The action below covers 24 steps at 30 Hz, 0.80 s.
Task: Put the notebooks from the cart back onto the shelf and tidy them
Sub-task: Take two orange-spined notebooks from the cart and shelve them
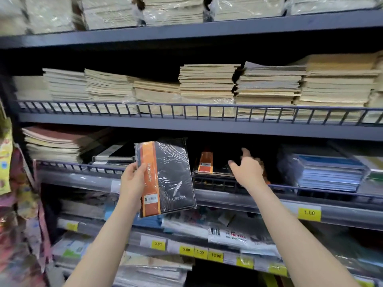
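Observation:
My left hand grips a black notebook with an orange band, wrapped in clear film, and holds it upright in front of the middle shelf. My right hand reaches into that shelf with fingers spread, just over a low pile of matching black and orange notebooks that lies flat behind the wire rail. Whether the fingers touch the pile cannot be told. The cart is out of view.
Blue notebooks are stacked to the right of the pile, brown and cream pads to the left. Tall cream stacks fill the shelf above. Lower shelves carry wrapped stationery and yellow price tags. Colourful hanging goods crowd the left edge.

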Motion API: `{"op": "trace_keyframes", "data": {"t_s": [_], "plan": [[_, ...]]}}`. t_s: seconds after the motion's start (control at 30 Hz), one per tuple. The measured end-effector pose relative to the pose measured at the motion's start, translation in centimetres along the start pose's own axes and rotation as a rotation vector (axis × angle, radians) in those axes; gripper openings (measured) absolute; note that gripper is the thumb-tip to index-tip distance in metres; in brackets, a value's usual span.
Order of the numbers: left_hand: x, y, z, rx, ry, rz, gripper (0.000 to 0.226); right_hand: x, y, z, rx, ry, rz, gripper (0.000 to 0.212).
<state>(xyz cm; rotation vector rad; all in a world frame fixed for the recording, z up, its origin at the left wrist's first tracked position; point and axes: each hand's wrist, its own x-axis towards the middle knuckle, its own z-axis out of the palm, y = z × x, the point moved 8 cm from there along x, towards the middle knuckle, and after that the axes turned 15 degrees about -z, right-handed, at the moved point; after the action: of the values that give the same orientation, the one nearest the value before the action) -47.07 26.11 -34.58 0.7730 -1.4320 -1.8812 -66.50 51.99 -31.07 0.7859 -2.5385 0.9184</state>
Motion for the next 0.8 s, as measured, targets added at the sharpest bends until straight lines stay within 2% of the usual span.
{"op": "trace_keyframes", "data": {"t_s": [0.07,0.13,0.2,0.3,0.33,0.4,0.5,0.57,0.67,0.73,0.8], "plan": [[-0.3,-0.1,0.5,-0.006,-0.018,-0.015,0.015,-0.8,-1.0,-1.9,-0.064,0.130,-0.074,0.059],[-0.7,-0.2,1.3,-0.002,-0.055,-0.034,0.016,-3.5,-3.1,-3.9,-0.009,0.295,-0.265,0.053],[-1.6,-0.2,2.6,-0.013,-0.093,-0.062,0.017,-7.4,-4.8,-4.1,0.196,0.270,-0.406,0.048],[-2.8,-0.3,4.8,-0.012,-0.146,-0.074,0.022,-12.7,-6.5,-0.9,0.658,-0.110,-0.312,0.047],[-3.1,-0.4,5.5,0.021,-0.154,-0.063,0.024,-13.9,-6.7,0.0,0.777,-0.188,-0.272,0.049],[-3.8,-0.8,6.9,0.060,-0.181,-0.057,0.024,-14.4,-5.9,0.8,0.930,-0.174,-0.212,0.050],[-5.0,-0.7,8.5,0.112,-0.227,-0.023,0.024,-13.1,-3.7,0.1,1.146,-0.013,-0.057,0.044],[-5.1,0.5,8.4,0.258,-0.160,0.122,0.025,-11.9,-3.1,-0.7,1.231,0.051,-0.001,0.043],[-4.5,2.5,7.5,0.481,-0.005,0.499,0.015,-9.5,-2.8,-1.8,1.276,0.133,0.050,0.043],[-3.6,2.5,8.0,0.745,0.095,0.726,0.019,-7.7,-2.6,-1.9,1.256,0.172,0.091,0.048],[-2.9,1.8,8.8,0.959,0.159,0.850,0.029,-5.9,-2.6,-1.7,1.191,0.180,0.116,0.053]]}}
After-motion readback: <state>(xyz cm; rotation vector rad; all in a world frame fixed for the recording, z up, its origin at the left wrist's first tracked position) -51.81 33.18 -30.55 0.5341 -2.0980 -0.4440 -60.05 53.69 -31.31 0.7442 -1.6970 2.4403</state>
